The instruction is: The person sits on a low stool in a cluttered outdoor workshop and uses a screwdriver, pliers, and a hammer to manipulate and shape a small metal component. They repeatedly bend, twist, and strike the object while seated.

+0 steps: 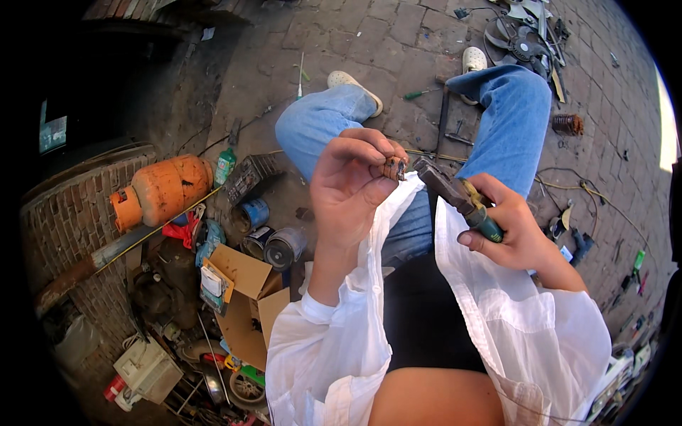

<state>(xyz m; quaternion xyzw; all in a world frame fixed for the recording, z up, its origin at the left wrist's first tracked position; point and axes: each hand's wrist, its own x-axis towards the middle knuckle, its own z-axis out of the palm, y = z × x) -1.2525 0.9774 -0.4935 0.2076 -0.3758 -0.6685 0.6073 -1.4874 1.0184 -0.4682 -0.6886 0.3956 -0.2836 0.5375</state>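
Between the thumb and fingertips of my left hand point(348, 186) is a small copper-coloured cylindrical part point(393, 168) with dark marks on it. My right hand point(513, 226) is wrapped round a pair of pliers point(455, 193) with dark metal jaws and green-and-yellow handles. The jaws point at the copper part, close to its right side; whether they touch it I cannot tell. Both hands are held up in front of my knees, above the ground.
On the brick paving are a screwdriver point(420, 93), a hammer point(443, 113), a rusty coil point(567, 125) and a black fan point(524, 47). To the left lie an orange gas cylinder point(177, 186), paint cans point(284, 248) and an open cardboard box point(241, 323). Cables point(597, 195) trail at right.
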